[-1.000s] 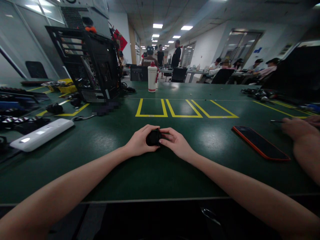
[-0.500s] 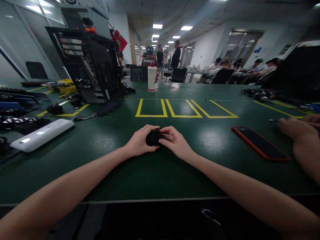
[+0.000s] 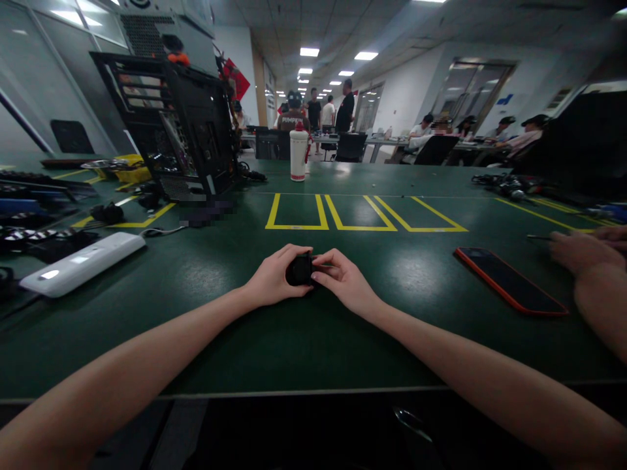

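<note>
A small black object [image 3: 298, 270], roundish on the left with a flat squared edge on the right, is held just above or on the green table [image 3: 304, 346]; its exact kind is too dark to make out. My left hand [image 3: 273, 277] wraps round it from the left, thumb below and fingers above. From the other side, my right hand [image 3: 343, 281] has its thumb and fingertips pinched at the object's right edge. Whether a smaller part sits between those fingertips is hidden.
An open black computer case [image 3: 191, 130] stands at the back left, near a white power strip [image 3: 83, 264]. Behind the yellow tape marks [image 3: 296, 227] is a white cup [image 3: 298, 156]. An orange-edged phone [image 3: 509, 281] lies right, beside another person's hands [image 3: 582, 251].
My hands and the black object stay almost in place, with only a slight shift of the right fingers. The other person's hand at the right has moved a little.
</note>
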Available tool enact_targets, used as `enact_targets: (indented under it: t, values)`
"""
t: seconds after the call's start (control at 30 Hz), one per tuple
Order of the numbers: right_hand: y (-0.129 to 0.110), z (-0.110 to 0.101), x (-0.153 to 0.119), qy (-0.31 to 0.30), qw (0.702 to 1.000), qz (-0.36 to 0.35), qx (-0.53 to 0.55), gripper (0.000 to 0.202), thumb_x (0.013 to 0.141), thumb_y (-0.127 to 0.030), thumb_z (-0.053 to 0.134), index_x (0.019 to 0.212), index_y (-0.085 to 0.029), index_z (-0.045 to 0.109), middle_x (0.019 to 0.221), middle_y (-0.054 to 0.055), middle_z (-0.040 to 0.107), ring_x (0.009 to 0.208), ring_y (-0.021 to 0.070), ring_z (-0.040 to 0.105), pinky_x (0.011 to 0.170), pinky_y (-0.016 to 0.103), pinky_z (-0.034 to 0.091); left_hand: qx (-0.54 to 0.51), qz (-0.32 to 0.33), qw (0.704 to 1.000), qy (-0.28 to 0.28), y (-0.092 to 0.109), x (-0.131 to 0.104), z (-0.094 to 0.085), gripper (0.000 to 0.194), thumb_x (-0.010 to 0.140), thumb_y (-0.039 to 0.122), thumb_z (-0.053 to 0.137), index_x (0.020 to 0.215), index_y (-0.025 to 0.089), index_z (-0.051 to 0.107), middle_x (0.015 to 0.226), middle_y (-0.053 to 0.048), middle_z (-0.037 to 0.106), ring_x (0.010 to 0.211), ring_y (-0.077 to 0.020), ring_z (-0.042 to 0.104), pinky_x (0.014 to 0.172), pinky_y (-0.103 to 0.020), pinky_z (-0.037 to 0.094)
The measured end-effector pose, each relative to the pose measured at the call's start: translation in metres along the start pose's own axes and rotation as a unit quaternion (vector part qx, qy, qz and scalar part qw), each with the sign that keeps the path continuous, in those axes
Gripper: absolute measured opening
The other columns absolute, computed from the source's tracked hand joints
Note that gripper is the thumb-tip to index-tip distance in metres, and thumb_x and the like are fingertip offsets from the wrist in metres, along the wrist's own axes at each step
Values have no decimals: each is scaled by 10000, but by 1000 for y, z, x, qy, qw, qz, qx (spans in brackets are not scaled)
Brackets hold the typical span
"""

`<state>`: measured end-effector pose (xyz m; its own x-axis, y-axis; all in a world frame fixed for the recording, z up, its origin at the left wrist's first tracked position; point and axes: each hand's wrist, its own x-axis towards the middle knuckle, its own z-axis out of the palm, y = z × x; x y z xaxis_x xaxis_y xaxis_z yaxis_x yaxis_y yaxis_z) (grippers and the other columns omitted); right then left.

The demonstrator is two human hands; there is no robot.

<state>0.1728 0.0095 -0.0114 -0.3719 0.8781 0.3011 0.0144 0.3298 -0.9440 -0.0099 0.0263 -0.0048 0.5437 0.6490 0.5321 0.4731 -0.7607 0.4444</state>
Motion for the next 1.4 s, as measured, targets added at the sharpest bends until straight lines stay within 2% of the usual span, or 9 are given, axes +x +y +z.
enact_targets:
  t: [0.13, 0.2, 0.33, 0.53, 0.73, 0.87, 1.13, 1.27, 1.4]
  values:
    - [0, -1, 1, 5, 1000, 16, -20, 308, 727, -147, 589, 1003, -220, 473, 1057, 22, 519, 1035, 167, 544, 904, 344, 459, 0, -1, 1000, -2, 1, 0, -1, 586, 647, 266, 662, 1175, 210, 414, 1112, -53, 519, 1023, -192, 516, 879, -332, 428]
    - [-1, -2, 0, -8, 999, 25, -26, 315, 735, -149, 578, 1026, -219, 479, 1090, 33, 517, 1077, 178, 523, 925, 357, 446, -2, 0, 1000, -2, 1, 0, -1, 580, 647, 266, 661, 1171, 209, 418, 1110, -53, 519, 1024, -191, 516, 880, -331, 428]
    - [-2, -1, -2, -22, 1000, 7, 0, 284, 728, -139, 585, 979, -221, 480, 1050, 16, 522, 1066, 175, 535, 913, 347, 458, -1, -1, 1000, -1, 1, 0, -1, 577, 639, 258, 665, 1161, 210, 423, 1106, -50, 522, 1025, -193, 515, 876, -333, 430]
    - [-1, 0, 0, -11, 1000, 5, 8, 166, 752, -195, 577, 887, -207, 481, 974, 6, 529, 976, 170, 581, 850, 348, 493, 5, -4, 1000, -5, 0, 0, 0, 596, 638, 264, 668, 1174, 209, 412, 1118, -49, 516, 1023, -191, 513, 877, -326, 429]
    - [-3, -1, 1, 2, 1000, 14, -14, 315, 723, -133, 592, 1005, -218, 481, 1066, 26, 524, 1053, 173, 537, 931, 370, 445, -1, 4, 1000, -4, 1, 0, -1, 585, 647, 268, 661, 1174, 204, 414, 1106, -56, 520, 1019, -192, 518, 871, -328, 434]
    - [-4, -2, 0, -17, 1000, 10, -24, 289, 723, -128, 588, 984, -215, 498, 1075, 27, 515, 1106, 186, 503, 941, 370, 436, -3, 3, 1000, -4, 1, 0, -1, 578, 648, 269, 661, 1169, 207, 419, 1115, -60, 517, 1026, -197, 514, 875, -339, 431]
    - [0, -1, 1, -10, 1000, -5, -2, 170, 749, -193, 582, 890, -209, 489, 955, 3, 530, 967, 160, 577, 855, 341, 487, -5, -1, 1000, -1, 0, 0, 0, 589, 636, 267, 668, 1168, 218, 420, 1106, -55, 524, 1016, -201, 520, 866, -345, 435]
    - [-2, -2, 2, -7, 1000, -7, -25, 316, 733, -148, 591, 1016, -227, 473, 1065, 18, 517, 1057, 161, 528, 937, 354, 437, -6, 3, 1000, 2, 0, 0, -1, 589, 635, 266, 669, 1167, 214, 422, 1097, -54, 529, 1010, -199, 525, 862, -340, 440]
    - [-4, -2, 0, -25, 999, 10, -37, 296, 739, -150, 584, 1012, -214, 491, 1083, 29, 514, 1119, 180, 488, 947, 365, 429, -5, 0, 1000, -1, 1, -1, -2, 581, 638, 262, 666, 1166, 214, 426, 1097, -54, 527, 1009, -199, 526, 862, -339, 440]
